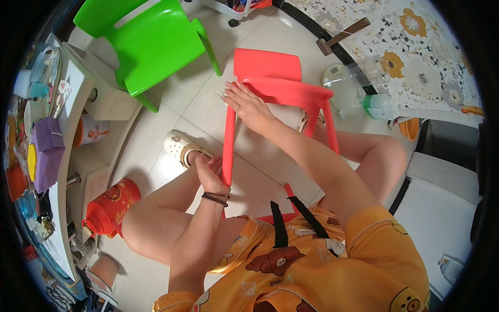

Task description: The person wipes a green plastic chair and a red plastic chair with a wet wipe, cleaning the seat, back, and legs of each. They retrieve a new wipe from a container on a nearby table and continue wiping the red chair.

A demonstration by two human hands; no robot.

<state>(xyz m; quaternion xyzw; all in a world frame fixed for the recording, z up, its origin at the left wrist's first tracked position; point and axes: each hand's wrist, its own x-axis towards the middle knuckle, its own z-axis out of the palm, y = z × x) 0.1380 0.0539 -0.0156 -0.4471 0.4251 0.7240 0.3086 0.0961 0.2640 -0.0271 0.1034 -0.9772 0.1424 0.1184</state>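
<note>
A red plastic chair [288, 91] lies tilted before me, its backrest away from me and its legs pointing towards me. My left hand [211, 173], with dark bead bracelets at the wrist, is at the lower end of the chair's left leg, fingers curled partly behind it. My right hand [249, 107] rests palm down, fingers stretched, where that leg meets the seat. The fingers behind the leg are partly hidden. Between my thighs, part of another red object [278, 217] shows under my orange printed clothing, near two black straps [279, 226].
A green plastic chair [156, 46] stands at the upper left. A red thermos flask [113, 206] stands by the white cabinet [111, 103]. At the right, a hammer [343, 35] lies on the patterned surface's edge, near a large clear plastic bottle [341, 84] and a green-labelled bottle [378, 106].
</note>
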